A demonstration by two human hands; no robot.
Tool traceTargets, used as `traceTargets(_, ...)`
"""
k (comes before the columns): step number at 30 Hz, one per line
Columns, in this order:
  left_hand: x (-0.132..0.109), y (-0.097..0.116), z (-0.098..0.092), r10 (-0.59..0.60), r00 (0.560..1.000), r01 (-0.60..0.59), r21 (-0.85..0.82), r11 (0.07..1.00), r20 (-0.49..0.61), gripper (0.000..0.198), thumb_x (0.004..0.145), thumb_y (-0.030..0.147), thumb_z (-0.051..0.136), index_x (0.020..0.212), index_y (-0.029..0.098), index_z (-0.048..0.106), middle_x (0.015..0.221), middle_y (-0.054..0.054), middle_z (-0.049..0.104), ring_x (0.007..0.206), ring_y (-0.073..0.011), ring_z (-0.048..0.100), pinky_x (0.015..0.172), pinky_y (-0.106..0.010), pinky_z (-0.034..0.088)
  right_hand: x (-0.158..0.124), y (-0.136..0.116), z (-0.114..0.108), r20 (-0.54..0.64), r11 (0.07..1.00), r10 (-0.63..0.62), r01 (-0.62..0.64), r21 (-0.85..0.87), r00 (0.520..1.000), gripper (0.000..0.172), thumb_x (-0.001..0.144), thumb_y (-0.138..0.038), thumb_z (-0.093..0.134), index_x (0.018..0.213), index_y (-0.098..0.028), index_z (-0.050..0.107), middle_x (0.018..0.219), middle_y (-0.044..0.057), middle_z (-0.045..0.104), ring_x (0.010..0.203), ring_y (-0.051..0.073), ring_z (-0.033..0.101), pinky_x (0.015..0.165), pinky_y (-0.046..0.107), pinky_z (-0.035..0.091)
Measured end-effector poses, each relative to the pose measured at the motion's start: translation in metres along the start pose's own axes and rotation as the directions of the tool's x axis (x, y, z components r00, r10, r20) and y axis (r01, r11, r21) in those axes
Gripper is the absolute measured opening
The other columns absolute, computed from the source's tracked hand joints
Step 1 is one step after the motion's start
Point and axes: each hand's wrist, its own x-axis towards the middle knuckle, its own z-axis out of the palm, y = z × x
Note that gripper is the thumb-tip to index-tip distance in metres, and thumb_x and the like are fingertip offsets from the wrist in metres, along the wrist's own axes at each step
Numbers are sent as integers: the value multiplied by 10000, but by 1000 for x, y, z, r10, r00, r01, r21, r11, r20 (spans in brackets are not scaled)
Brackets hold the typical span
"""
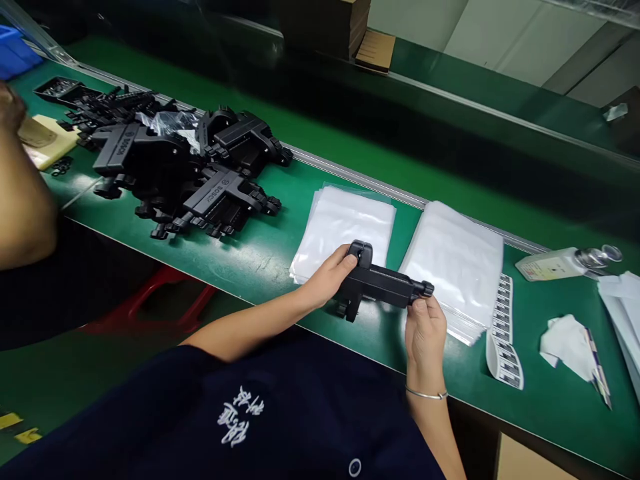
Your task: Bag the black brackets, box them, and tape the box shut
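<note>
A black plastic part (380,283) is held between both my hands just above the green bench (260,257). My left hand (327,277) grips its left end, thumb on the rounded top. My right hand (425,330) pinches its right end near a small knob. Directly behind the part lie two stacks of clear plastic bags (345,223) (457,260). A pile of the same black parts (180,167) lies further left on the bench.
A strip of barcode labels (505,333) lies right of the bags. Crumpled white cloth (567,343) and a clear bottle (565,263) sit at the right. A co-worker's arm (23,200) reaches in at the left. A red stool (150,303) stands below the bench.
</note>
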Motion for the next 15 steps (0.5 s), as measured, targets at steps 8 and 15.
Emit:
traceTargets(8,4,-1,0,0,998,-4,-52,999,-68,584,876,684,469,1122,165,570,1040,-72,611,981,-230,559,864,-338,427,-2,-6,-2,43,990,-78,83,-114,996,324,771,-465,731,949,-195,711,953,50,699,912,195,630,899,377,470)
traceTargets(15,2,-3,0,73,991,-88,-135,987,-110,601,798,685,595,1124,179,596,1043,-57,640,957,-204,577,861,-316,446,-1,-14,2,75,974,-116,128,-186,990,266,814,-446,697,934,-208,706,909,32,685,893,178,609,894,356,471)
